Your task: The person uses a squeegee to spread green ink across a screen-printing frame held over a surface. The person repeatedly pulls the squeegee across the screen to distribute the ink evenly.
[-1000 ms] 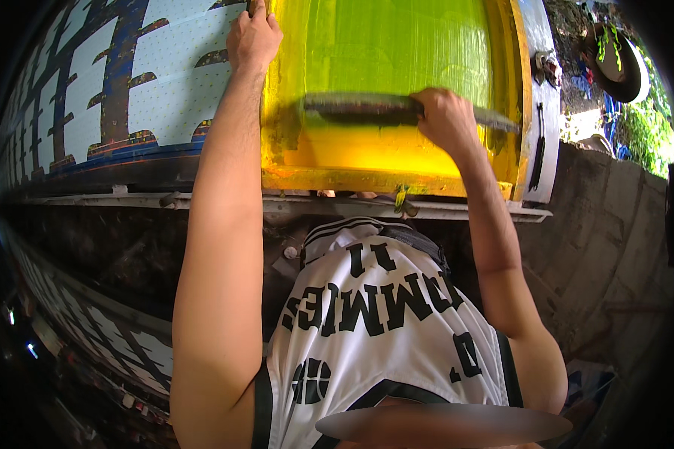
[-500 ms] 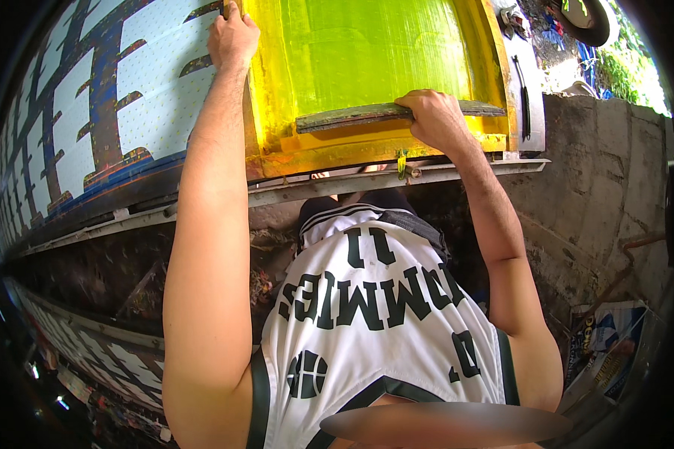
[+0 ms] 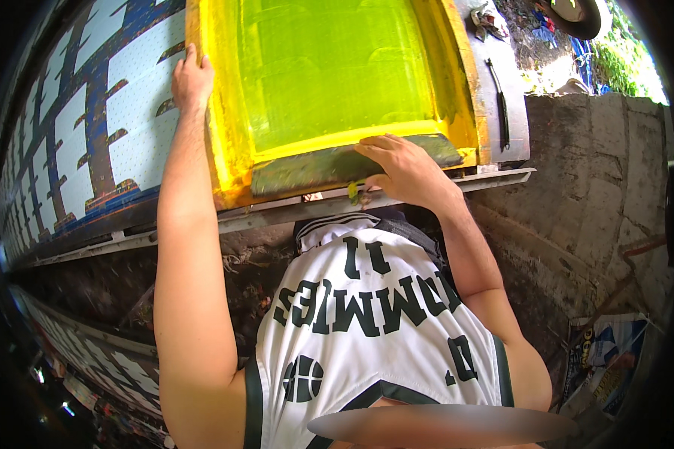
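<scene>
A screen-printing frame (image 3: 213, 142) smeared with yellow ink lies before me, its mesh (image 3: 329, 75) bright green. My left hand (image 3: 193, 81) is closed on the frame's left rail, with the fingertips partly out of sight. Along the near end of the frame rests a wide, dark squeegee (image 3: 299, 170), its stained flat side tilted up. My right hand (image 3: 408, 168) grips it right of its middle, fingers over the far edge and thumb at the near side. A band of yellow ink lies on the mesh just beyond the squeegee.
Light fabric pieces (image 3: 138, 97) with small dots cover the long table at left. A metal rail (image 3: 254, 219) runs along its near edge. Right of the frame are a thin black tool (image 3: 499, 105) and a crumpled rag (image 3: 488, 21). A concrete wall (image 3: 577, 165) stands at right.
The squeegee has come nearer to me and tipped flatter, showing its broad side. My right hand has moved with it. The frame and my left hand appear shifted left and lower in view.
</scene>
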{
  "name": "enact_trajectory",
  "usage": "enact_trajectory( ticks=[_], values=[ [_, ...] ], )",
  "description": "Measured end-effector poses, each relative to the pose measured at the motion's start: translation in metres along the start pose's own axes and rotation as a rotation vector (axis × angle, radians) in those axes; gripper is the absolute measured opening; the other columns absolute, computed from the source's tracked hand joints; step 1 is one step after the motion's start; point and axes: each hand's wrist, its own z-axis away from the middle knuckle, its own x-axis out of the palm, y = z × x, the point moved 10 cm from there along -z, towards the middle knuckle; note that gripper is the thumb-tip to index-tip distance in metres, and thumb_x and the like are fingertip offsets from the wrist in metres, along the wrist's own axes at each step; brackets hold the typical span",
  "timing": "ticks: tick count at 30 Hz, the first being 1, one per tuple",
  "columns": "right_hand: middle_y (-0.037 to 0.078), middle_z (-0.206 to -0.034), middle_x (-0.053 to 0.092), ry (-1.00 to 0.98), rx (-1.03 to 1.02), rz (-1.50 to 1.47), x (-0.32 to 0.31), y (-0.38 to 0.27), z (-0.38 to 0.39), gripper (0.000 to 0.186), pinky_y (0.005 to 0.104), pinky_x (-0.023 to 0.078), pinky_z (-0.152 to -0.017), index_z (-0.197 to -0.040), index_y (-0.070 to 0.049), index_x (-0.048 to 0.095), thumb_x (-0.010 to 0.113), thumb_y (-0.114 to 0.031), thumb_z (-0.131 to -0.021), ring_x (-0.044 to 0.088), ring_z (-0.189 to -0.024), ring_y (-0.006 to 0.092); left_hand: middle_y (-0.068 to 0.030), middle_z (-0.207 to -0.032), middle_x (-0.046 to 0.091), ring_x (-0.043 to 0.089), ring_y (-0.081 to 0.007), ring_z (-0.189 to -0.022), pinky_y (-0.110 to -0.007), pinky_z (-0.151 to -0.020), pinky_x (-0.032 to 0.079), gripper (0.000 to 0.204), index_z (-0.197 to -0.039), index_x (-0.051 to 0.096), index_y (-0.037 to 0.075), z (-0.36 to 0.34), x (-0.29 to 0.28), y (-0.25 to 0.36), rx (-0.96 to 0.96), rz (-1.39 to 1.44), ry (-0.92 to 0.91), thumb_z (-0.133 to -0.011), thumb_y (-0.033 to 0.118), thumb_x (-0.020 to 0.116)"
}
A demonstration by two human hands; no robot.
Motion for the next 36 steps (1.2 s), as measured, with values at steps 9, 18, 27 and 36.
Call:
enact_trajectory(
  ticks=[9, 18, 27, 36],
  values=[
    [0.018, -0.144, 0.068, 0.685, 0.460, -0.071, -0.115, 0.211, 0.120, 0.058, 0.0444, 0.058, -0.108, -0.148, -0.003, 0.065, 0.084, -0.025, -0.098, 0.068, -0.130, 0.0332, -0.0131, -0.145, 0.066, 0.065, -0.0346, -0.135, -0.052, -0.113, 0.054, 0.060, -0.168, 0.046, 0.024, 0.008, -0.008, 0.004, -0.077, -0.022, 0.017, -0.112, 0.044, 0.055],
    [0.021, -0.143, 0.061, 0.513, 0.555, -0.492, -0.050, 0.319, 0.113, 0.088, 0.0417, 0.055, -0.106, -0.159, 0.002, 0.052, 0.090, -0.040, -0.092, 0.064, -0.127, 0.0307, -0.0122, -0.148, 0.065, 0.063, -0.0345, -0.137, -0.051, -0.115, 0.053, 0.060, -0.168, 0.046, 0.024, 0.006, -0.008, 0.004, -0.061, -0.033, 0.039, -0.113, 0.042, 0.056],
    [0.020, -0.130, 0.058, 0.442, 0.630, -0.328, -0.063, 0.317, 0.085, 0.100, 0.0433, 0.053, -0.105, -0.159, 0.002, 0.051, 0.094, -0.048, -0.084, 0.062, -0.121, 0.0330, -0.0141, -0.139, 0.068, 0.066, -0.0366, -0.131, -0.051, -0.112, 0.054, 0.061, -0.167, 0.048, 0.022, 0.007, -0.009, 0.003, -0.044, 0.018, 0.044, -0.111, 0.042, 0.060],
    [0.020, -0.137, 0.056, 0.446, 0.522, -0.372, -0.079, 0.310, 0.066, 0.077, 0.0398, 0.051, -0.111, -0.143, 0.005, 0.061, 0.083, -0.011, -0.071, 0.060, -0.127, 0.0352, -0.0141, -0.135, 0.070, 0.069, -0.0370, -0.125, -0.051, -0.104, 0.059, 0.061, -0.166, 0.051, 0.022, 0.012, -0.010, 0.001, -0.036, 0.052, 0.089, -0.110, 0.042, 0.063]
  ],
)
